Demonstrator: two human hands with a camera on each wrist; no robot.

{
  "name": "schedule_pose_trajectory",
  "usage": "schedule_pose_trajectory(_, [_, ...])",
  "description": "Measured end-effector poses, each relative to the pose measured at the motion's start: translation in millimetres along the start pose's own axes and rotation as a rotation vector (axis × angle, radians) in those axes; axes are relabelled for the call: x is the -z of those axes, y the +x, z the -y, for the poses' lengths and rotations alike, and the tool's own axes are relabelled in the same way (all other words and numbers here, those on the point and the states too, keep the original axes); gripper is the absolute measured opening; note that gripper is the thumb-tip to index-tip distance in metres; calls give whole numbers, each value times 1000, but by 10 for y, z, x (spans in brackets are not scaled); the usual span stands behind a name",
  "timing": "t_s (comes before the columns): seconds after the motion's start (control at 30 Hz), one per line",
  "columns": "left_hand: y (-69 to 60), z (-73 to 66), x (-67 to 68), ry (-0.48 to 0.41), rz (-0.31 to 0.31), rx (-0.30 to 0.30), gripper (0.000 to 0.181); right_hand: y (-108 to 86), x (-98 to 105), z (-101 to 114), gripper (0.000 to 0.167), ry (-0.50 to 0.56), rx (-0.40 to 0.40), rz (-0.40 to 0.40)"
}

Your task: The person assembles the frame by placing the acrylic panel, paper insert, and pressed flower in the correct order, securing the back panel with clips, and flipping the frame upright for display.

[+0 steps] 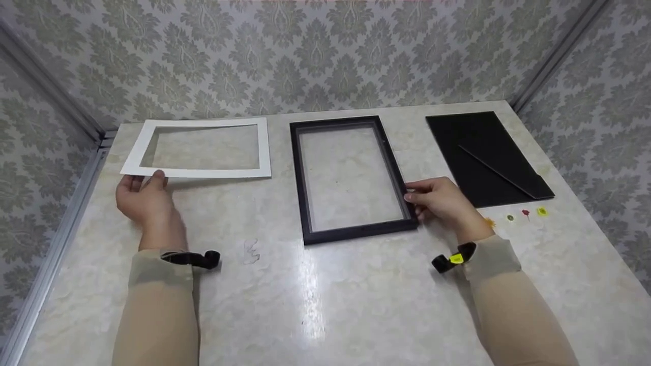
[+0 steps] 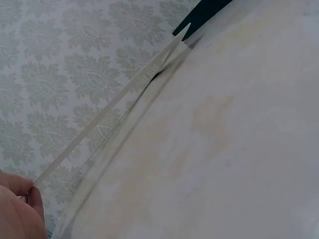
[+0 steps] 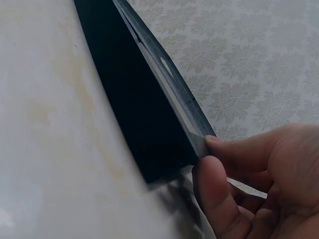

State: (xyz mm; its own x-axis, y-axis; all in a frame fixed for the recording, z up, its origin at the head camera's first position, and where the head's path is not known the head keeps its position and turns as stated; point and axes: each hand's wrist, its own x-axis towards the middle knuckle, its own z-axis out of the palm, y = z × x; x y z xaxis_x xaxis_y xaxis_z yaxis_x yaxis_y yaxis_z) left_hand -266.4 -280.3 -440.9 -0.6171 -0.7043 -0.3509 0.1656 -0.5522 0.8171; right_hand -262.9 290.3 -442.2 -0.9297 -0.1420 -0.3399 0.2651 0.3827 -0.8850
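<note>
Near the left end of the table, my left hand (image 1: 150,203) pinches the near edge of a white picture mat (image 1: 203,173), by its left corner. The near edge is raised off the tabletop, and in the left wrist view the mat (image 2: 99,117) appears edge-on as a thin strip. My right hand (image 1: 442,206) grips a black picture frame (image 1: 356,233) at its right side, close to the near corner. Thumb and fingers press on the frame's side (image 3: 134,114) in the right wrist view. The frame's opening shows the tabletop through it.
A black backing board (image 1: 468,132) with a slanted easel leg (image 1: 496,170) lies at the right. Small pieces in front of it include a red flower (image 1: 526,213) and a yellow tag (image 1: 542,211). A thin clear scrap (image 1: 252,251) lies front left. Patterned walls (image 1: 285,56) enclose the table.
</note>
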Motion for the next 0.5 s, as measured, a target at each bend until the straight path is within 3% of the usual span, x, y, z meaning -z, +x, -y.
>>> schedule_pose_trajectory(0.07, [-12, 23, 6, -43, 5, 20, 63, -1, 2, -5, 54, 0, -1, -2])
schedule_pose_trajectory(0.2, [-61, 56, 18, -36, 31, 41, 59, -2, -6, -5, 54, -3, -4, -4])
schedule_pose_trajectory(0.37, [-116, 66, -9, -26, 53, 26, 58, -11, -13, 0, 54, 5, -9, -4])
schedule_pose_trajectory(0.5, [-137, 49, -43, -82, 53, 0, 55, -18, -9, -5, 56, 18, -15, 0])
